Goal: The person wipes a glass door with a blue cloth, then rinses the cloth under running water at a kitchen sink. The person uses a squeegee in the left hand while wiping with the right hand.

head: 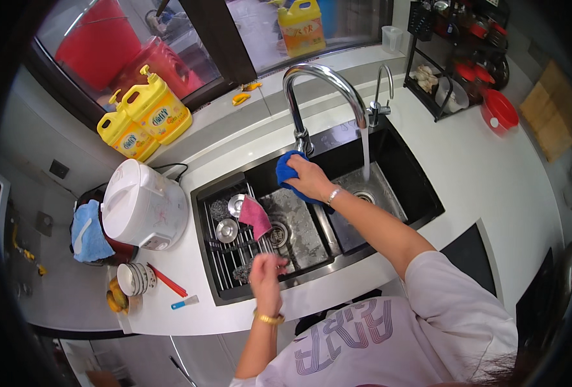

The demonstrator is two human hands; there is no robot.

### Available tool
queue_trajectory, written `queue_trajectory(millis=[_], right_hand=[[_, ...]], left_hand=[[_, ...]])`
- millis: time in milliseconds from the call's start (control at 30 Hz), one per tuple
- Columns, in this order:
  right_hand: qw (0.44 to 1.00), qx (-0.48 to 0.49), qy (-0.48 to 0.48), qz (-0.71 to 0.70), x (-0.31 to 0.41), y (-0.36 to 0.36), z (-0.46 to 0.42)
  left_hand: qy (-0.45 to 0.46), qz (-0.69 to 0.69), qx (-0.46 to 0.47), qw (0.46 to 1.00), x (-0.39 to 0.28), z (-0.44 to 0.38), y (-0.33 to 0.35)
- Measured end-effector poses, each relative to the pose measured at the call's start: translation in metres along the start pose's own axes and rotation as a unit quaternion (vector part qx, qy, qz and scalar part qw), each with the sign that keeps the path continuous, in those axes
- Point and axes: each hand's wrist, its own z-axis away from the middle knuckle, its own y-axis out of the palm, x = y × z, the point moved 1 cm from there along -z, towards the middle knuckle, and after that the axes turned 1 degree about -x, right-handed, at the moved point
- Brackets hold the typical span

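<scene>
My right hand (pixel 310 179) grips a bunched blue cloth (pixel 287 169) at the base of the chrome faucet (pixel 324 70), over the back of the sink divider. Water runs from the spout into the right basin of the double sink (pixel 414 145). My left hand (pixel 266 271), slightly blurred, hovers above the near edge of the left basin with its fingers curled; whether they are closed cannot be told. Across the left basin lies a roll-up drying rack (pixel 218 271) bearing a pink cloth (pixel 255 217), metal sink strainers (pixel 227 230) and steel wool scourers (pixel 219 210).
Left of the sink stand a white rice cooker (pixel 143 203), stacked bowls (pixel 133 279), red chopsticks (pixel 168 280) and a blue-handled scraper (pixel 184 302). Yellow detergent jugs (pixel 157 113) stand on the sill. A small tap (pixel 378 109), black rack (pixel 423 99) and red basin (pixel 499 112) are at the right.
</scene>
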Motion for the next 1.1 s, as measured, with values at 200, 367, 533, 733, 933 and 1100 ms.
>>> queue_trajectory(millis=[200, 367, 533, 733, 933, 1100], right_hand=[[0.97, -0.104, 0.216, -0.04, -0.059, -0.076, 0.038], [0.977, -0.08, 0.178, -0.084, -0.095, -0.101, 0.038], [0.976, 0.032, 0.153, -0.155, -0.025, -0.122, 0.055], [0.981, -0.094, -0.029, 0.166, -0.046, -0.103, 0.062], [0.967, -0.164, 0.099, 0.165, -0.099, -0.132, 0.037], [0.997, -0.054, 0.024, -0.048, -0.03, -0.094, 0.078]], left_hand=[[-0.152, 0.065, 0.117, 0.979, 0.015, -0.074, 0.125], [-0.258, 0.072, 0.096, 0.959, 0.03, -0.124, 0.207], [-0.244, 0.343, 0.207, 0.883, 0.059, -0.159, 0.225], [-0.165, 0.447, 0.196, 0.857, 0.104, -0.143, 0.243], [-0.211, 0.376, 0.135, 0.892, 0.065, -0.107, 0.266], [-0.343, 0.394, 0.127, 0.843, 0.102, -0.154, 0.214]])
